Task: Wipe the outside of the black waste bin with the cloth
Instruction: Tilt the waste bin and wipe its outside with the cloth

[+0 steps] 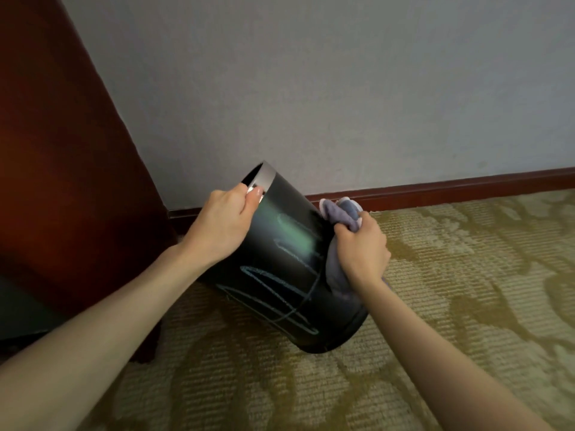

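Observation:
The black waste bin (280,269) is tilted, its silver-rimmed mouth pointing up and away to the left, its base low toward me above the carpet. Pale scribbled lines mark its near side. My left hand (222,223) grips the rim, thumb on the silver band. My right hand (362,247) holds a bunched grey-lilac cloth (340,213) against the bin's right side; cloth sticks out above and below the fist.
Patterned beige carpet (451,290) covers the floor. A grey wall (342,88) with a dark red skirting board (435,189) runs behind the bin. Dark wooden furniture (62,166) stands close on the left.

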### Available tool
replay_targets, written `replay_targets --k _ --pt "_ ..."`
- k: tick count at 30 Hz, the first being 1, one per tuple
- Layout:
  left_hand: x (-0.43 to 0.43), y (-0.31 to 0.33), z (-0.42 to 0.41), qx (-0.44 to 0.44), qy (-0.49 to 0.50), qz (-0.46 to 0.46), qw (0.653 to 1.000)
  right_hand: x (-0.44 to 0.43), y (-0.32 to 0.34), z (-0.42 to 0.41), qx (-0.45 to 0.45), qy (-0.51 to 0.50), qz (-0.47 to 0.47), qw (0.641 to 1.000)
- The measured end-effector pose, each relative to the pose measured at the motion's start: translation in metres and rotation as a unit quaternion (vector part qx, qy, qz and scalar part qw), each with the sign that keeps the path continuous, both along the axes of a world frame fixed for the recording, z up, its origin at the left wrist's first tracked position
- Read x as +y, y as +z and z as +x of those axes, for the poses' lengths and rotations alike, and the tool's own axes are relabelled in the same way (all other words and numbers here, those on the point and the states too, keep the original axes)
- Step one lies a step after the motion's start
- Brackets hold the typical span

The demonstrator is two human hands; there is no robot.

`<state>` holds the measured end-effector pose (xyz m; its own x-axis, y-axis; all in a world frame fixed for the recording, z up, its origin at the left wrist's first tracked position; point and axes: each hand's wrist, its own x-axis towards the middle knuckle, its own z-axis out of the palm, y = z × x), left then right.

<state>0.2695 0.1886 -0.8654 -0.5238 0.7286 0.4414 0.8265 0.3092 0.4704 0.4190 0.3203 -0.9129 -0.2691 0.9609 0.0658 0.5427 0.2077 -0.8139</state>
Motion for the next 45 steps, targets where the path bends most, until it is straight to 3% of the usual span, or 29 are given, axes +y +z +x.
replay_targets --k 6,11,16,20,29,40,45 --pt "0.004 0.002 0.010 0.000 -0.012 0.001 1.000 0.029 0.011 -0.004 -0.020 0.026 -0.098 0.995" --pt "0.016 0.003 0.021 0.049 0.072 -0.022 0.996 0.024 0.003 0.002 0.016 -0.027 -0.109 0.994" --pt "0.026 0.006 0.022 0.057 0.123 -0.050 0.990 -0.031 -0.016 0.006 0.083 -0.113 -0.004 0.990" --pt "0.032 0.007 0.020 0.068 0.114 -0.055 0.990 -0.063 -0.025 0.002 0.055 -0.118 0.072 0.989" --pt "0.029 0.006 0.030 0.091 0.088 -0.025 0.992 -0.032 -0.015 0.004 0.040 -0.088 0.028 0.995" --pt "0.011 -0.001 0.039 0.078 0.059 0.014 0.995 0.033 0.024 -0.015 -0.010 0.042 -0.133 0.990" --pt "0.009 0.001 0.039 0.062 0.064 0.016 0.996 0.033 0.022 -0.016 0.009 0.038 -0.145 0.989"
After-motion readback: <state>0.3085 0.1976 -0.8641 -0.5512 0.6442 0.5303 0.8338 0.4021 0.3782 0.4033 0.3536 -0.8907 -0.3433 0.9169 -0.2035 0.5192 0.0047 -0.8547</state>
